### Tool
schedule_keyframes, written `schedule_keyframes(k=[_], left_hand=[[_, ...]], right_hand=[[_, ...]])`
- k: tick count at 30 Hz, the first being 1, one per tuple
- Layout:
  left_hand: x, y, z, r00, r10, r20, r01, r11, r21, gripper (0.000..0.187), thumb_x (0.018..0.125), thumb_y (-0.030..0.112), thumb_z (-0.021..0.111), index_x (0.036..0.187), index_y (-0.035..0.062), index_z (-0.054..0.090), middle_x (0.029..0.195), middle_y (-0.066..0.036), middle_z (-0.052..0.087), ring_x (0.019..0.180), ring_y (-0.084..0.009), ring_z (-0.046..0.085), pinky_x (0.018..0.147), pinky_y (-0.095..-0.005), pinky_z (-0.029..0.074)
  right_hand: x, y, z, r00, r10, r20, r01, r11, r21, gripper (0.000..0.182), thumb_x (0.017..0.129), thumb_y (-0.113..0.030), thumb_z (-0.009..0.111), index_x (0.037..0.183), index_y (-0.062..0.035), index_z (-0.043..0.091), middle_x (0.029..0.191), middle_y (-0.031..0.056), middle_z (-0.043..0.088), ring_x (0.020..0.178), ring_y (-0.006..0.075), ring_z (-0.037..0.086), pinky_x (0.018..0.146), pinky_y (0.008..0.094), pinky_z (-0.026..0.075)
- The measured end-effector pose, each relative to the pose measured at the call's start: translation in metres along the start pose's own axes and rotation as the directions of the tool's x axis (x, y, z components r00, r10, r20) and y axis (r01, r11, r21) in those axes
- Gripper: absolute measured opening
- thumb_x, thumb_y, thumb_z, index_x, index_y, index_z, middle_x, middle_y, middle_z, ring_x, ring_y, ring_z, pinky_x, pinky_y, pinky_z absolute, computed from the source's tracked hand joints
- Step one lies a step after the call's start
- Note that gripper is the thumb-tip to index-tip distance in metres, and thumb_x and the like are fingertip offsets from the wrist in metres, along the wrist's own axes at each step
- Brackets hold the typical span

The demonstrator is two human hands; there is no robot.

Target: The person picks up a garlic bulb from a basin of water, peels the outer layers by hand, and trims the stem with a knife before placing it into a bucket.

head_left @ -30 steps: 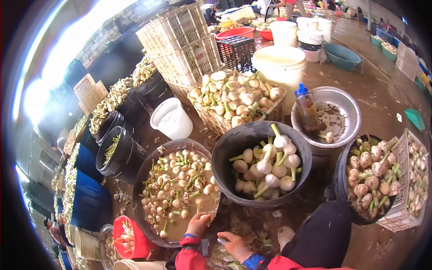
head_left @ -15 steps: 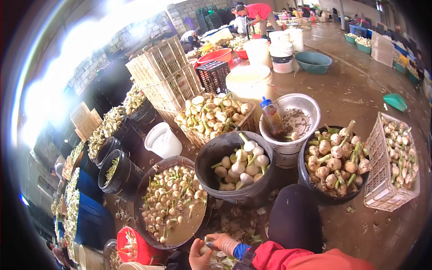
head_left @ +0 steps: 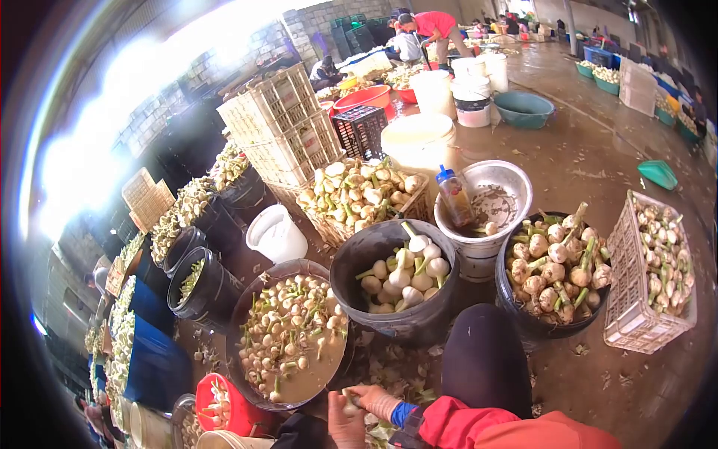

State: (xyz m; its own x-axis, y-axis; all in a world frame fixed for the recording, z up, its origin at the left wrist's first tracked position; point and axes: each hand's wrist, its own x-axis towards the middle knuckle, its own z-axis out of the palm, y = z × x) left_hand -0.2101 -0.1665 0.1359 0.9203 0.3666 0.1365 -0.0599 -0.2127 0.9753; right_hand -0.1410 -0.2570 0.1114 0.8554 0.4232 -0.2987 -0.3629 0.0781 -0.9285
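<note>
Low in the view, my left hand [head_left: 344,425] is closed around a pale garlic bulb [head_left: 351,408]. My right hand [head_left: 376,402], with a wrapped wrist and red sleeve, is closed right against the bulb; what its fingers grip is too small to tell. Just beyond my hands stands a wide dark tub [head_left: 250,374] of garlic bulbs in murky water. A black bucket [head_left: 389,326] to its right holds peeled white bulbs with stems. Beside my knee, another dark bucket [head_left: 516,318] is heaped with browner, unpeeled garlic.
A grey-white bucket [head_left: 479,258] carries a blue-capped bottle [head_left: 455,198]. To the right stands a garlic crate [head_left: 645,329]; farther back are stacked crates [head_left: 277,112]. A red bucket [head_left: 224,419] sits at lower left. Peelings litter the wet floor. A person in red [head_left: 437,26] bends over in the background.
My hands have shifted slightly, with the left fingers and thumb more upright by the bulb. The camera view has moved a little. The background person in red has changed posture slightly.
</note>
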Motion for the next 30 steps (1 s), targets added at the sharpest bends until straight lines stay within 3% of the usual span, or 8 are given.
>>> schedule_keyframes(k=[6, 10, 12, 15, 22, 24, 27, 30], left_hand=[[0.002, -0.002, -0.020, 0.993, -0.059, 0.104, 0.064, 0.997, -0.045, 0.087, 0.068, -0.014, 0.060, 0.144, 0.0031, 0.020, 0.121, -0.015, 0.051, 0.104, -0.0181, 0.052, 0.089, -0.0279, 0.044], [0.005, -0.002, -0.020, 0.992, -0.064, 0.107, 0.080, 0.985, -0.150, 0.075, 0.076, -0.003, 0.059, 0.142, 0.0026, 0.023, 0.121, -0.014, 0.051, 0.103, -0.0194, 0.053, 0.087, -0.0297, 0.045], [0.007, 0.027, -0.014, 0.925, -0.365, 0.105, 0.297, 0.523, -0.799, 0.050, 0.088, 0.011, 0.052, 0.135, 0.0100, 0.036, 0.116, -0.015, 0.055, 0.103, -0.0299, 0.056, 0.086, -0.0464, 0.048], [0.011, 0.003, -0.029, 0.869, -0.469, 0.160, 0.311, 0.266, -0.912, 0.032, 0.092, 0.021, 0.051, 0.122, 0.0075, 0.048, 0.115, -0.016, 0.058, 0.104, -0.0326, 0.057, 0.087, -0.0496, 0.049], [0.002, 0.027, -0.017, 0.955, -0.295, -0.017, 0.227, 0.769, -0.598, 0.055, 0.079, -0.001, 0.068, 0.129, 0.0006, 0.045, 0.115, -0.007, 0.053, 0.104, -0.0173, 0.054, 0.089, -0.0296, 0.047], [0.001, 0.023, -0.013, 0.963, -0.266, -0.043, 0.203, 0.821, -0.533, 0.046, 0.086, 0.012, 0.063, 0.128, 0.0022, 0.045, 0.109, -0.009, 0.057, 0.097, -0.0197, 0.059, 0.081, -0.0322, 0.053], [0.010, 0.011, -0.029, 0.908, -0.360, 0.213, 0.370, 0.455, -0.810, 0.039, 0.090, 0.031, 0.058, 0.118, 0.0042, 0.051, 0.100, -0.008, 0.061, 0.081, -0.0189, 0.063, 0.064, -0.0286, 0.054], [0.022, 0.009, -0.033, 0.773, -0.631, 0.067, 0.456, 0.480, -0.749, 0.042, 0.091, 0.044, 0.051, 0.110, 0.0073, 0.053, 0.091, -0.007, 0.064, 0.070, -0.0184, 0.062, 0.052, -0.0259, 0.050]], right_hand=[[-0.001, 0.000, 0.001, 1.000, 0.001, 0.022, 0.000, 0.998, -0.068, 0.037, 0.077, -0.008, 0.055, 0.113, -0.0088, 0.062, 0.104, 0.0088, 0.066, 0.096, 0.0163, 0.060, 0.083, 0.0279, 0.045], [-0.003, 0.011, 0.006, 0.985, -0.112, -0.134, 0.112, 0.994, -0.011, 0.036, 0.077, -0.002, 0.056, 0.112, -0.0046, 0.062, 0.101, 0.0069, 0.065, 0.093, 0.0146, 0.057, 0.083, 0.0253, 0.044], [-0.017, -0.016, 0.005, 0.978, -0.169, -0.124, 0.175, 0.984, 0.033, 0.033, 0.079, 0.003, 0.053, 0.110, -0.0039, 0.062, 0.102, 0.0034, 0.065, 0.095, 0.0124, 0.058, 0.085, 0.0256, 0.045], [-0.025, -0.035, 0.006, 0.932, -0.357, -0.059, 0.349, 0.930, -0.116, 0.030, 0.082, 0.004, 0.051, 0.109, -0.0017, 0.061, 0.105, 0.0051, 0.064, 0.098, 0.0126, 0.057, 0.088, 0.0258, 0.044], [-0.026, -0.045, 0.009, 0.998, -0.066, 0.001, 0.065, 0.986, 0.156, 0.039, 0.083, -0.002, 0.059, 0.122, 0.0013, 0.054, 0.111, 0.0080, 0.061, 0.103, 0.0149, 0.056, 0.088, 0.0249, 0.044], [-0.021, -0.037, 0.009, 0.999, 0.039, 0.017, -0.042, 0.895, 0.444, 0.040, 0.081, 0.003, 0.058, 0.121, 0.0008, 0.055, 0.110, 0.0084, 0.060, 0.099, 0.0153, 0.057, 0.086, 0.0250, 0.045], [-0.026, -0.046, 0.005, 0.997, 0.042, 0.058, -0.063, 0.908, 0.414, 0.038, 0.078, 0.011, 0.052, 0.114, 0.0014, 0.058, 0.104, 0.0075, 0.062, 0.091, 0.0142, 0.059, 0.081, 0.0252, 0.048], [-0.024, -0.037, 0.009, 0.991, 0.031, 0.133, -0.081, 0.919, 0.386, 0.040, 0.076, 0.015, 0.045, 0.109, 0.0006, 0.060, 0.104, 0.0059, 0.062, 0.090, 0.0119, 0.058, 0.081, 0.0249, 0.049]])
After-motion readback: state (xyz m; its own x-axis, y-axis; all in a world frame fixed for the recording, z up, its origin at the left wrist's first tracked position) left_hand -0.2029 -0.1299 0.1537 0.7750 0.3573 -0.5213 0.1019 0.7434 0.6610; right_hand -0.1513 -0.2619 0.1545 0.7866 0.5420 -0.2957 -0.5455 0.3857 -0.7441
